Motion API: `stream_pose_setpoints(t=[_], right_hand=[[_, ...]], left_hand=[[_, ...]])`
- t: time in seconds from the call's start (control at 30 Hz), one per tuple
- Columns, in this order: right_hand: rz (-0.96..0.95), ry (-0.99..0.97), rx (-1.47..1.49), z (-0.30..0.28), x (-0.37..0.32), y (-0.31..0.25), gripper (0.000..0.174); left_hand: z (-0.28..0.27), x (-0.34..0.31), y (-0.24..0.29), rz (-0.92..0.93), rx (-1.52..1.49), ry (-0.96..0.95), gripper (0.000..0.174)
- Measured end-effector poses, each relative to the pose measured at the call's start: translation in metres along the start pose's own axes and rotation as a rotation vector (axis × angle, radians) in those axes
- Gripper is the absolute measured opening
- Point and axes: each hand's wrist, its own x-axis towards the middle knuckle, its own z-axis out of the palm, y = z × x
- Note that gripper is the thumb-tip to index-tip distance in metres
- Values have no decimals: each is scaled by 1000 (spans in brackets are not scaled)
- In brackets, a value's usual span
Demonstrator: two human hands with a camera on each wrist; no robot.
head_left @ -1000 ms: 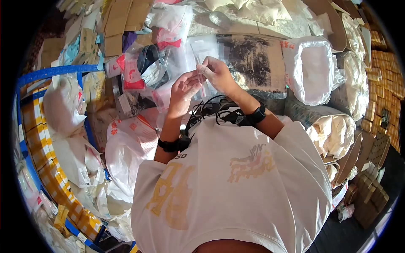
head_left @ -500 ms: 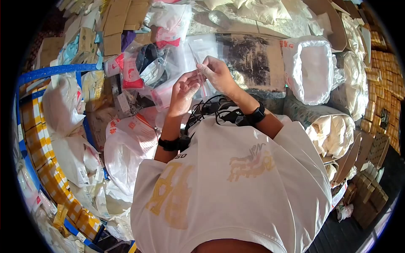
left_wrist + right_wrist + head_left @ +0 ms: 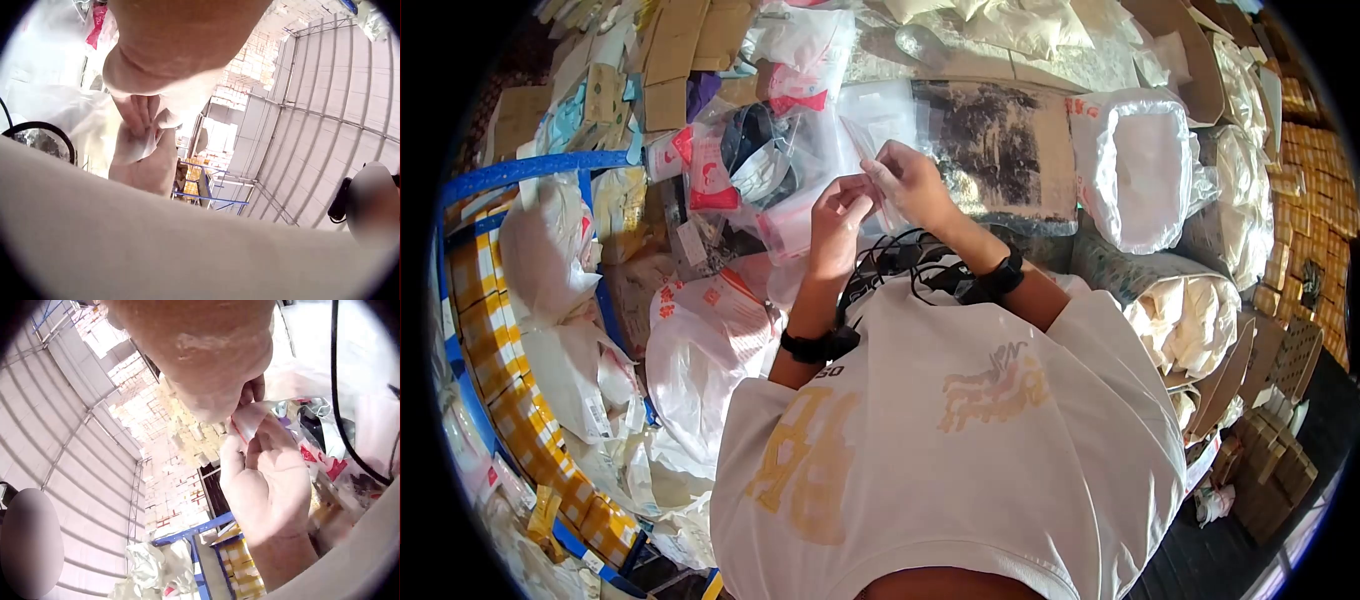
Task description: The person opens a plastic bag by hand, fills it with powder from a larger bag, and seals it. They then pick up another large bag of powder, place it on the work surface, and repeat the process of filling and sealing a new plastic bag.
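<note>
Both hands meet over the work surface around a clear plastic zip bag (image 3: pixel 250 419) with a red line along its edge. My left hand (image 3: pixel 836 225) pinches one side of it between thumb and fingers. Opposite, my right hand (image 3: pixel 915 188) grips the bag with its thumb and fingers at the edge. In the left wrist view the thin film (image 3: pixel 132 147) shows between the hands. Beneath and beyond them lie more clear plastic bags (image 3: pixel 885 110).
A powder-marked dark board (image 3: pixel 995 150) lies right of the hands, and a white-lined box (image 3: pixel 1106 170) stands beyond it. To the left are red-and-white packets (image 3: pixel 713 180) and a blue frame (image 3: pixel 550 165). A metal scoop (image 3: pixel 920 42) lies at the back. Black cables (image 3: pixel 910 262) run near the person's waist.
Both hands shift slightly, the left one a little to the right. The bag between them tilts, and its red line no longer shows clearly in the head view.
</note>
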Motion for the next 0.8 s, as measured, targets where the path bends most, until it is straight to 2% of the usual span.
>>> stream_pose_setpoints(t=[0.1,0.17,0.27,0.3,0.43,0.47,0.5,0.6,0.7,0.73,0.77,0.8], right_hand=[[57,3,-149,5,-1,-2,31],[127,-11,-183,5,1,-1,35],[218,-125,-174,0,7,6,33],[189,-172,41,5,10,27,31],[-98,-113,-259,5,11,32,19],[-113,-142,-256,7,10,31,19],[-130,-171,-255,8,8,29,18],[-206,-197,-323,15,10,42,17],[-301,-177,-415,20,9,52,18],[-270,-162,-472,24,9,49,17],[-233,-144,-532,28,4,46,16],[-186,-121,-600,26,-3,45,15]], left_hand=[[9,7,-4,16,115,141,11],[1,16,-9,90,290,98,4],[-7,28,-16,241,539,65,8],[-7,28,-15,262,568,73,6],[-7,23,-9,364,785,153,9],[-5,20,-5,391,869,174,11],[-11,22,-8,407,902,147,17],[-28,24,-13,391,1049,24,19],[-36,26,-30,445,1097,77,20],[-40,25,-35,466,1123,102,18],[-46,23,-39,483,1027,62,18],[-56,23,-46,502,1055,155,15]])
